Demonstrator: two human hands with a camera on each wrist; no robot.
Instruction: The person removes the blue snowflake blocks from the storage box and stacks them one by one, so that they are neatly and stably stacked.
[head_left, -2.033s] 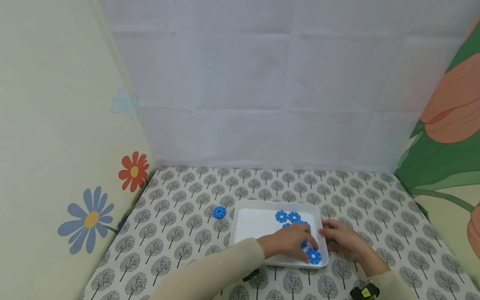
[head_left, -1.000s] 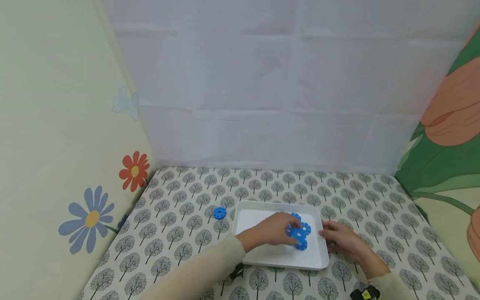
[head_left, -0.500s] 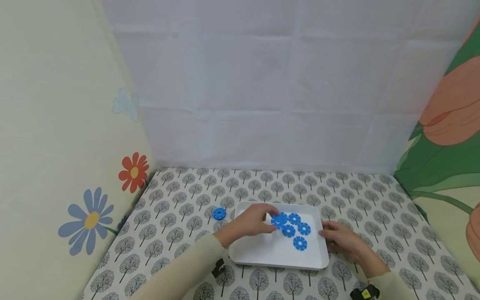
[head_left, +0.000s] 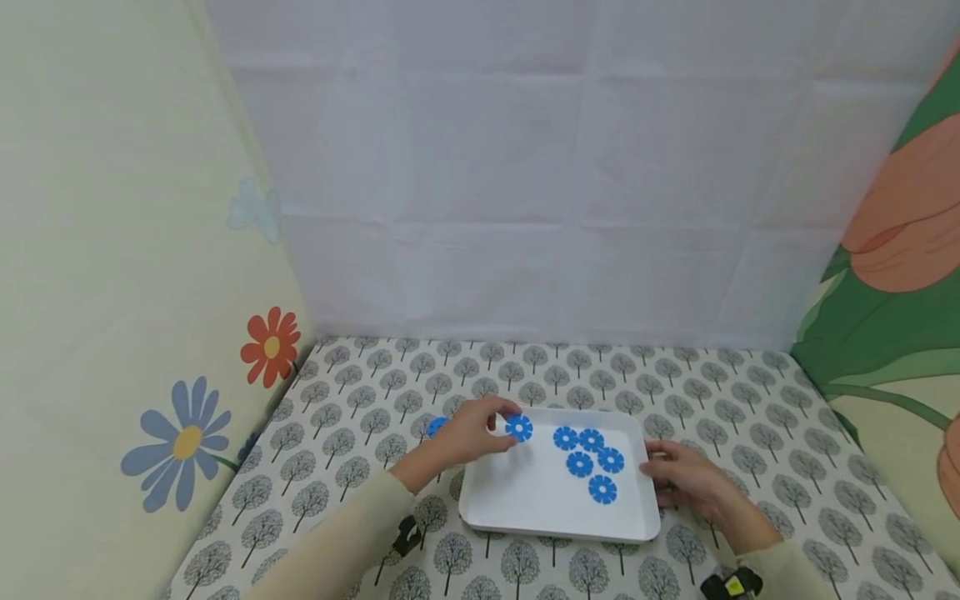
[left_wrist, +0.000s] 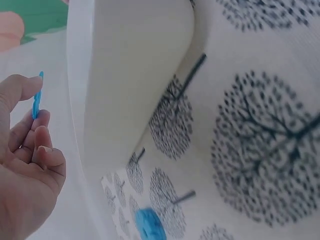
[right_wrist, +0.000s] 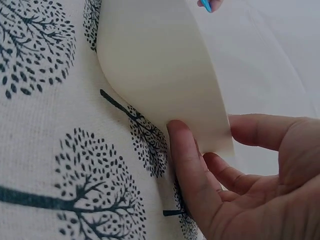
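Observation:
My left hand [head_left: 472, 433] pinches a blue notched plastic disc [head_left: 519, 428] between thumb and fingers, above the left part of a white tray [head_left: 525, 500]. The left wrist view shows this disc [left_wrist: 38, 95] edge-on. Several matching blue discs [head_left: 580, 464] lie flat in the tray's right half. My right hand [head_left: 690, 479] holds the tray's right side, and in the right wrist view its fingers grip the tray wall [right_wrist: 160, 75]. Left of the tray, another blue disc piece [head_left: 437, 427] sits on the cloth, partly hidden behind my left hand; it looks thicker in the left wrist view.
A tree-print cloth [head_left: 360, 467] covers the table under the tray. Behind it hangs a white sheet [head_left: 480, 208]. Flower-patterned panels stand at the left [head_left: 112, 250] and right [head_left: 900, 292].
My left hand came into the tray's right part, picked up a blue disc and carried it leftward, away from the others. My right hand has stayed on the tray's right side.

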